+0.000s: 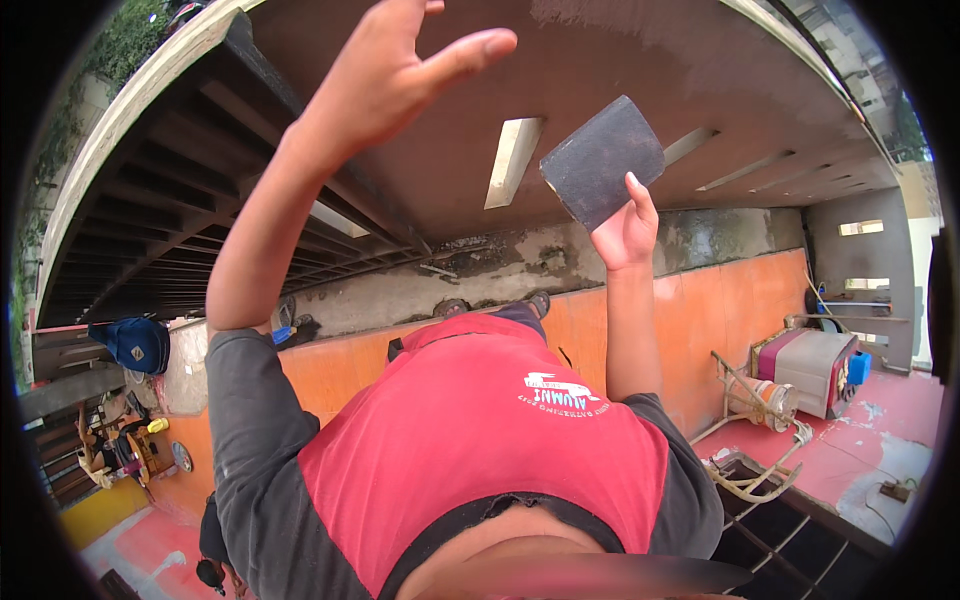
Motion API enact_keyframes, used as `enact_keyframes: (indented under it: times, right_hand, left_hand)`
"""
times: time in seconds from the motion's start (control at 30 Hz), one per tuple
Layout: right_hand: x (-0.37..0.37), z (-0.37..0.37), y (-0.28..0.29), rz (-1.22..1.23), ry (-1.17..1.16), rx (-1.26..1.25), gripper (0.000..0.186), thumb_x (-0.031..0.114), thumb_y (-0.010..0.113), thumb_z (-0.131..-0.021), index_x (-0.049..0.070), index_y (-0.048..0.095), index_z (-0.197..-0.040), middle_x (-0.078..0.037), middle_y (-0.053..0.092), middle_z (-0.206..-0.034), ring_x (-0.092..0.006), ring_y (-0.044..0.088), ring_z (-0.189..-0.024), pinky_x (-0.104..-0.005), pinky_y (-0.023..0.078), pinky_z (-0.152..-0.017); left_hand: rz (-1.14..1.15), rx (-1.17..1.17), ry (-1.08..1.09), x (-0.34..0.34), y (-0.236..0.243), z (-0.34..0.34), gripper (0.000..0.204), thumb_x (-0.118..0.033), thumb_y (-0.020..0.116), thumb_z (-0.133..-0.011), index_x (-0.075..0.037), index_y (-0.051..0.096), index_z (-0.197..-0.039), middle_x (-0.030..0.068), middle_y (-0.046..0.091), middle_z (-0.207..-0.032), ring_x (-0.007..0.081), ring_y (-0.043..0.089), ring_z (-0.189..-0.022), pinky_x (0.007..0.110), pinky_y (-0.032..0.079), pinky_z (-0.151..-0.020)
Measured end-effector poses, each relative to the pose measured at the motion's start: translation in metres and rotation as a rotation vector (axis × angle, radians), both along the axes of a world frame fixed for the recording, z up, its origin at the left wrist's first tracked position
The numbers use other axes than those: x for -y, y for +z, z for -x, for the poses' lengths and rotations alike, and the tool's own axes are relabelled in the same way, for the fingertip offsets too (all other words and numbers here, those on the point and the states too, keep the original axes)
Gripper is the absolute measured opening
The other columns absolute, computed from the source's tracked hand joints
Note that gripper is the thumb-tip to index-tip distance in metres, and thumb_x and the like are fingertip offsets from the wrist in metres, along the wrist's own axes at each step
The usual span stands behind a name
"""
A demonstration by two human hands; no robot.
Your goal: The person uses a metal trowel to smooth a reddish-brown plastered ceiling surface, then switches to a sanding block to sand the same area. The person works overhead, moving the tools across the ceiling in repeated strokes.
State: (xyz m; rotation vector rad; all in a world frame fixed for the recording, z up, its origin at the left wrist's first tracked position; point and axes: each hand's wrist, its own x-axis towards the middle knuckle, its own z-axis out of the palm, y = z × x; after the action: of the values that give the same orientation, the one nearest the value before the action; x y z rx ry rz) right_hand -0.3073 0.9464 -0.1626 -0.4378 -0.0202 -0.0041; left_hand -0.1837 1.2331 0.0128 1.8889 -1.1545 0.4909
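Note:
My left hand (420, 70) is raised at the top, partly cut off by the frame edge, with thumb stretched out and nothing visible in it, in front of the grey-brown slotted wall (600, 50); whether it touches the wall I cannot tell. My right hand (625, 230) grips a dark, flat, rectangular pad or sheet (600, 150) with worn edges, held up in front of that wall. A dark metal grille (150, 230) stands left of the slots.
An orange band of wall (690, 300) runs behind me. At right are a rope-wrapped bucket (760, 400), a grey appliance-like box (810, 370) and an opening with bars (790, 540). A blue bag (140, 345) hangs at left; another person (220, 550) is at lower left.

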Motion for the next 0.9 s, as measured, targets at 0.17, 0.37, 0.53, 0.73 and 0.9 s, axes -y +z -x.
enact_keyframes:
  times: [0.17,0.37,0.53,0.73,0.9]
  right_hand:
    - [-0.022,-0.050,0.054,0.536,-0.387,0.070,0.039,0.010,0.061,-0.105,0.000,0.051,-0.141,-0.011,0.062,-0.136,-0.0238,0.061,-0.125,-0.0421,0.050,-0.109]
    - [-0.015,-0.147,0.090,1.282,-1.324,0.391,0.067,0.011,0.060,-0.105,0.001,0.027,-0.162,-0.024,0.026,-0.168,-0.0354,0.026,-0.157,-0.0436,0.027,-0.126]
    - [-0.039,-0.232,0.067,1.705,-1.402,0.338,0.082,0.034,0.061,-0.105,0.008,0.016,-0.168,-0.025,0.001,-0.174,-0.0468,0.002,-0.160,-0.0632,0.007,-0.125]
    - [-0.087,-0.236,0.021,1.757,-1.339,0.368,0.077,0.037,0.051,-0.104,0.007,0.018,-0.168,-0.030,-0.002,-0.173,-0.0526,-0.003,-0.159,-0.0719,-0.004,-0.120]
    - [0.004,-0.250,0.078,1.366,-1.445,0.025,0.076,0.036,0.047,-0.107,0.011,0.011,-0.169,-0.025,-0.004,-0.174,-0.0496,-0.005,-0.159,-0.0716,-0.001,-0.121]
  left_hand:
    - [-0.066,0.562,0.403,0.032,0.126,-0.091,0.055,-0.039,0.066,-0.097,-0.001,0.058,-0.136,0.0242,0.073,-0.113,0.0368,0.071,-0.107,0.045,0.056,-0.092]
    - [-0.547,0.201,0.574,0.088,0.119,-0.269,0.039,-0.040,0.066,-0.095,-0.005,0.074,-0.111,0.0229,0.075,-0.097,0.0366,0.073,-0.088,0.046,0.058,-0.079]
    - [-0.459,0.204,0.171,0.085,0.073,-0.302,0.036,-0.038,0.062,-0.101,-0.007,0.072,-0.117,0.0202,0.075,-0.109,0.0362,0.071,-0.097,0.046,0.056,-0.085]
    - [-0.408,0.268,0.472,0.075,0.080,-0.297,0.043,-0.044,0.057,-0.103,-0.005,0.071,-0.111,0.0250,0.073,-0.103,0.0434,0.070,-0.097,0.053,0.054,-0.085]
    - [-0.324,0.227,0.434,0.085,0.097,-0.288,0.047,-0.048,0.054,-0.103,-0.004,0.071,-0.105,0.0262,0.073,-0.095,0.0449,0.070,-0.093,0.053,0.054,-0.082]
